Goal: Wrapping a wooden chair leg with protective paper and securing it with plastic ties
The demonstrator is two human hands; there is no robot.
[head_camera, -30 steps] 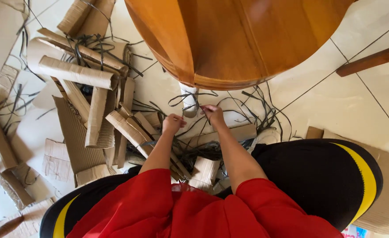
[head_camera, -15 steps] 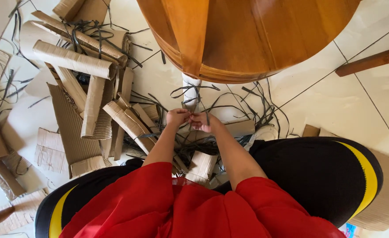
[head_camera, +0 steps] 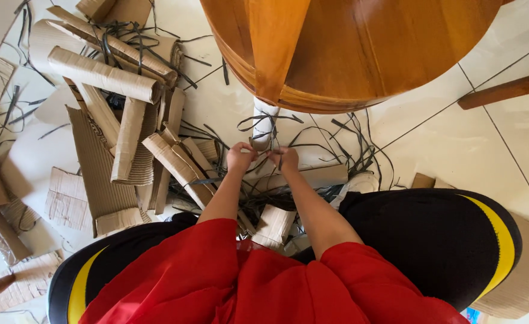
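Thin dark plastic strapping wraps the white-covered table leg, just beyond both hands. Left hand and right hand, side by side before that leg, each pinch a strand with curled fingers.

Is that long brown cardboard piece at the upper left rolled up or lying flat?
Rolled up. The long cardboard piece forms a tube with a rounded side and an open end at its right, resting across other cardboard scraps on the floor.

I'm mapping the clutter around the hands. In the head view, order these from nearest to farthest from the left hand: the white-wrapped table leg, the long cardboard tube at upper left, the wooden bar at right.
1. White-wrapped table leg, just ahead of the left hand.
2. Long cardboard tube, far upper left.
3. Wooden bar, far right, beyond the right hand.
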